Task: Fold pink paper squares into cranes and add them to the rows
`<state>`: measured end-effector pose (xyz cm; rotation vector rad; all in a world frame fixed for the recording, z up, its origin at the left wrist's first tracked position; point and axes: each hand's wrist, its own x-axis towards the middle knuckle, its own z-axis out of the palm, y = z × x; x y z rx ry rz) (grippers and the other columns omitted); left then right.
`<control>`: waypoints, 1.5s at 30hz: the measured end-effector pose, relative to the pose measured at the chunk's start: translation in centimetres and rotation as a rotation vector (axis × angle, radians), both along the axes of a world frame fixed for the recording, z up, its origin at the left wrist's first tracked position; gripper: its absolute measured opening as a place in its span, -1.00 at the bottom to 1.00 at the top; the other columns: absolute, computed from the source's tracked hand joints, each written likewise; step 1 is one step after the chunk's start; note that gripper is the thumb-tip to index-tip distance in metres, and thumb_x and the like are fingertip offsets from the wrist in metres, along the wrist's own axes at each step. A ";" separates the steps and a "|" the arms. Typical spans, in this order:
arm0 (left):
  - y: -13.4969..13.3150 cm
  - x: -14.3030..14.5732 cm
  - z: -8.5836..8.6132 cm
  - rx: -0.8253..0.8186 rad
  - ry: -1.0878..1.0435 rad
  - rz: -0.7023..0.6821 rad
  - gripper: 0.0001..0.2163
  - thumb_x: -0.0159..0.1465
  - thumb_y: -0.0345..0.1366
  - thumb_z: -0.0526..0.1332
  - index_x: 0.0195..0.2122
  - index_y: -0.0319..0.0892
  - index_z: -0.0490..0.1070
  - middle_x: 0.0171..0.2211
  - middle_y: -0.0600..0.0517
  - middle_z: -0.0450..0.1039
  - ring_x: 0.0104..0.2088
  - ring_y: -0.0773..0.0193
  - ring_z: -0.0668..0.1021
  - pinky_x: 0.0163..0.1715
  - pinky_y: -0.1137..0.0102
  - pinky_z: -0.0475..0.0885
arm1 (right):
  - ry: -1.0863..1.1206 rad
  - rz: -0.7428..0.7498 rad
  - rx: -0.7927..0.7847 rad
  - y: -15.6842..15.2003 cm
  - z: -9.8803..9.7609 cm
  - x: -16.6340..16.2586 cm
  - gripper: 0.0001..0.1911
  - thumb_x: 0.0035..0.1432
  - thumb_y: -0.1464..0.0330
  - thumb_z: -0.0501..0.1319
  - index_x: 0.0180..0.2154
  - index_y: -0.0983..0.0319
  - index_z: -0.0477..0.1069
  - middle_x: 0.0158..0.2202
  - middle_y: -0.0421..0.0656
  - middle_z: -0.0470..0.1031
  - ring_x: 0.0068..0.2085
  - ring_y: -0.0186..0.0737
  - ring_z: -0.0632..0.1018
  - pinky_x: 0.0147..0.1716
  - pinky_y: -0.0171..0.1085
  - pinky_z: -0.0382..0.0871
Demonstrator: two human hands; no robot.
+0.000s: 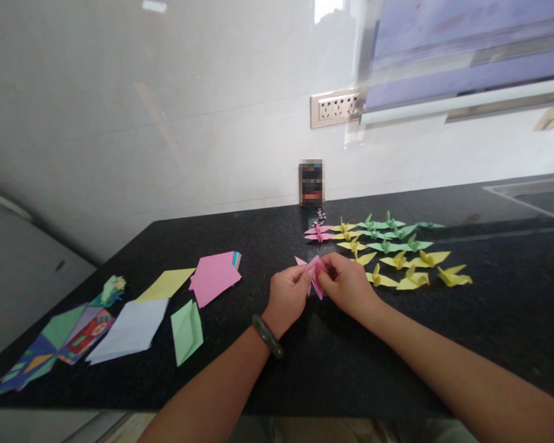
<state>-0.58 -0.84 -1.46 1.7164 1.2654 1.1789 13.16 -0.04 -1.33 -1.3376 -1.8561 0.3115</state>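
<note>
Between my hands is a pink origami crane (314, 275), partly folded, with its points and wing-like flaps showing above the black countertop. My left hand (289, 296), with a dark bangle at the wrist, pinches its left side. On its right side, the fingers of my right hand (348, 284) are closed on the same paper; the fingertips partly cover it. Finished paper cranes stand just beyond and to the right: pink ones (319, 233), yellow ones (412, 279) and green ones (386, 246), set out in rough rows.
To the left lie a stack of pink paper (215, 280), a yellow sheet (166, 285), white paper (130, 329), a folded green paper (187, 332) and a colourful patterned packet (50, 344). A blurred-out upright device (311, 183) leans at the wall under a socket panel (335, 107).
</note>
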 end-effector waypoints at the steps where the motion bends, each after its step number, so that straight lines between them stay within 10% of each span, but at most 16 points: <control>1: -0.1 0.0 0.1 0.012 0.014 0.008 -0.69 0.19 -0.14 0.08 -0.36 -0.27 0.51 -0.60 0.08 0.35 -0.56 0.40 0.33 -0.53 0.50 0.22 | -0.021 -0.004 0.005 0.0 0.0 0.0 -0.88 0.05 0.37 0.09 -0.46 0.25 0.35 -0.58 -0.22 0.37 -0.55 -0.34 0.36 -0.54 -0.37 0.16; 13: -0.1 -0.1 0.0 0.057 0.160 0.000 -0.66 0.21 -0.12 0.04 -0.53 -0.25 0.43 -0.66 0.11 0.26 -0.59 0.41 0.28 -0.57 0.49 0.13 | -0.119 0.028 0.158 0.5 0.7 1.0 -0.82 0.12 0.38 0.04 -0.33 0.24 0.41 -0.38 -0.10 0.50 -0.34 -0.23 0.48 -0.35 -0.32 0.27; 24: 0.6 0.0 -0.5 -0.119 -0.222 0.003 -0.62 0.17 -0.03 0.06 -0.55 -0.28 0.37 -0.61 0.09 0.25 -0.57 0.41 0.27 -0.57 0.49 0.17 | 0.208 0.060 -0.140 -0.2 0.5 0.0 -0.84 0.04 0.29 0.14 -0.50 0.23 0.34 -0.60 -0.22 0.40 -0.57 -0.33 0.39 -0.58 -0.36 0.22; 32: 0.4 0.1 0.1 -0.093 -0.223 0.009 -0.65 0.15 -0.04 0.10 -0.49 -0.28 0.41 -0.61 0.10 0.26 -0.57 0.42 0.26 -0.56 0.50 0.17 | 0.175 0.140 -0.050 -0.6 0.6 0.1 -0.75 0.13 0.29 0.06 -0.51 0.24 0.36 -0.57 -0.20 0.40 -0.53 -0.34 0.39 -0.51 -0.34 0.23; 39: 0.8 -0.3 -0.9 -0.134 -0.282 0.006 -0.61 0.17 0.00 0.06 -0.49 -0.26 0.36 -0.60 0.09 0.24 -0.57 0.41 0.28 -0.57 0.49 0.19 | 0.655 0.280 -0.453 -0.1 0.6 -0.4 -0.72 -0.03 0.20 0.22 -0.34 0.27 0.34 -0.57 -0.28 0.36 -0.59 -0.41 0.36 -0.62 -0.38 0.30; 45: 0.6 -0.1 -0.6 -0.086 -0.214 -0.048 -0.65 0.20 -0.05 0.03 -0.36 -0.24 0.41 -0.52 0.05 0.34 -0.50 0.37 0.35 -0.48 0.47 0.27 | 0.690 0.269 -0.455 0.4 0.1 -0.4 -0.68 -0.12 0.19 0.28 -0.38 0.28 0.33 -0.61 -0.31 0.32 -0.64 -0.47 0.30 -0.67 -0.42 0.24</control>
